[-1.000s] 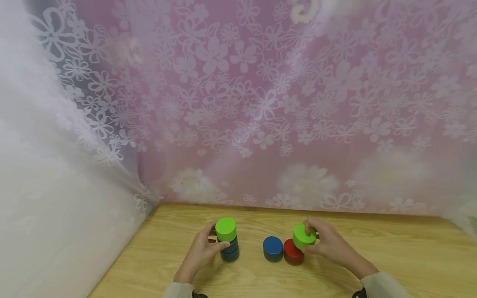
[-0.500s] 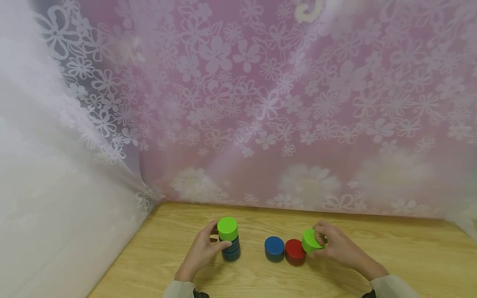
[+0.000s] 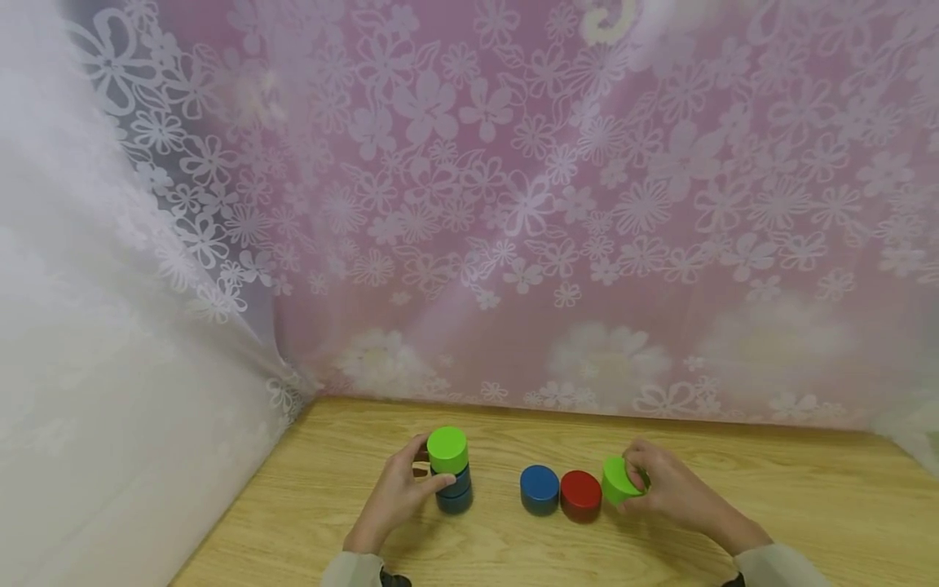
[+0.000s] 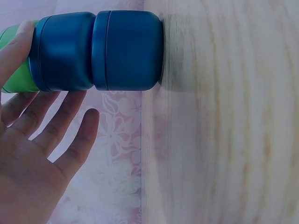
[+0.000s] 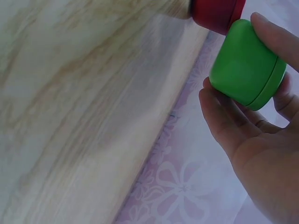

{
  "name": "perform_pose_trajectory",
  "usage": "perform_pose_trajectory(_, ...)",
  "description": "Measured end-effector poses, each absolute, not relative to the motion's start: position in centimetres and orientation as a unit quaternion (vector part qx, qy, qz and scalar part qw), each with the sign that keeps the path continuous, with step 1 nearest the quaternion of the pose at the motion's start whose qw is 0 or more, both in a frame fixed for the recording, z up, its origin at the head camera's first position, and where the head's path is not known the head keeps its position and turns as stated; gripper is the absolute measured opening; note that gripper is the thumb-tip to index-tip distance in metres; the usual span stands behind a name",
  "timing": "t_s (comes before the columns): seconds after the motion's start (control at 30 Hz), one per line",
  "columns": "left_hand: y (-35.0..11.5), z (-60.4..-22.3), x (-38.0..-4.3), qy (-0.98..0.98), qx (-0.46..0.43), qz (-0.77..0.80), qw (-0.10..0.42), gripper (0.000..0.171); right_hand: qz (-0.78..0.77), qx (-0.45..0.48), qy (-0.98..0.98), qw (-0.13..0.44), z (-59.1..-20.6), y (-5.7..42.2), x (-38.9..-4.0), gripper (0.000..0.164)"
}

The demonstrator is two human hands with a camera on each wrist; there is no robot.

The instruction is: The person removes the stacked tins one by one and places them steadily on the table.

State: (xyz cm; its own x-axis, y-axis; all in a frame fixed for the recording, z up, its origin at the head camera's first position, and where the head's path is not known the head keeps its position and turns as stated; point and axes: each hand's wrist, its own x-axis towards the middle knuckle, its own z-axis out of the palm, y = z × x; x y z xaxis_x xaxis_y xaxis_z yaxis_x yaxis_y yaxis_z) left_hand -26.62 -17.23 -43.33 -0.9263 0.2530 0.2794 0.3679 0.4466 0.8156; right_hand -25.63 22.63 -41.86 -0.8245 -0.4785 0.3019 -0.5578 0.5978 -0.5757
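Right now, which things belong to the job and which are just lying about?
Job:
stack, green over two blue, in left fingers
green cylinder in right fingers
probably the blue cylinder and red cylinder nearby

Background:
wooden table
flowered cloth

Looks like a small curtained-off booth, hard to assign to a home, a lab or an office. Appears screened by pink-purple cloth (image 3: 455, 204) with white flower patterns just behind the far edge of a wood-grained table (image 3: 770, 481), and by whitish cloth (image 3: 132, 391) along the left edge, meeting the pink at the far left corner. Shows more pale cloth near the far right corner.
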Motion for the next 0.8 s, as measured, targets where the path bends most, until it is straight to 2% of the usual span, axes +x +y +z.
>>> perform_pose_trajectory(0.8,-17.2,-43.3,-26.5,-0.851,-0.184,-0.489,0.060,0.066,0.352,0.289,-0.890,0.029,-43.9,23.2,-25.9,0.053)
